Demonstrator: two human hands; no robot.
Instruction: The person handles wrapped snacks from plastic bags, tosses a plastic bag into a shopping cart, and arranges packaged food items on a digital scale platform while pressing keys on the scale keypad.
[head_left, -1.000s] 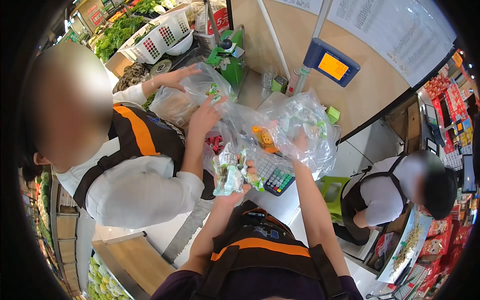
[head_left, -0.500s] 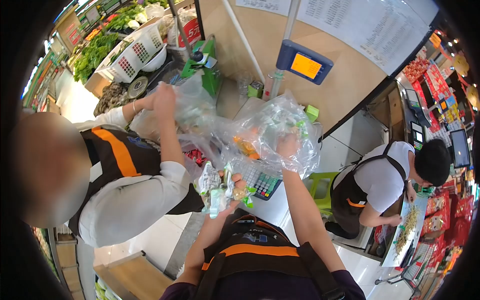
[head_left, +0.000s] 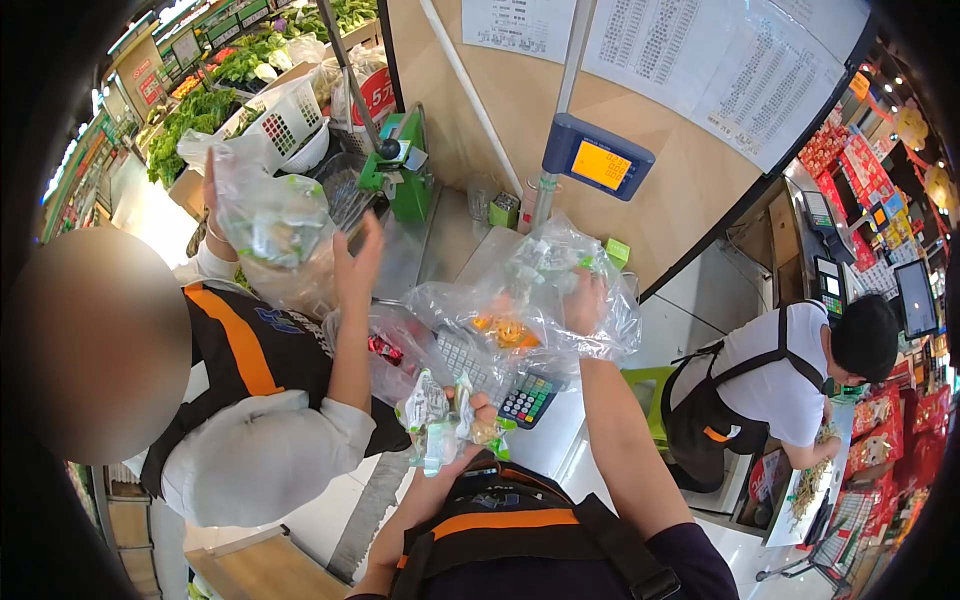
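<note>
My left hand (head_left: 482, 420) is closed round a bunch of small white-and-green plastic packets (head_left: 432, 425), held low in front of my apron. Reaching forward, my right hand (head_left: 585, 303) is inside a large clear plastic bag (head_left: 615, 325); the film blurs its fingers. White-and-green packets (head_left: 550, 258) lie in that bag close to the fingertips, and orange packets (head_left: 503, 330) show nearer its left side. The bag rests over a scale's keypad (head_left: 527, 398). Beside it, another clear bag (head_left: 385, 372) has red packets inside.
At left a co-worker's hand (head_left: 358, 260) is open beside a clear bag (head_left: 285, 225) of packets. A green bag-sealing device (head_left: 408, 165) and the scale's display (head_left: 600, 160) stand at the back. Another person (head_left: 760, 375) bends over a counter at right.
The co-worker has lifted a filled bag up and left, away from my bag, and opened one hand. My right hand stays in the bag; my left hand keeps its packets.
</note>
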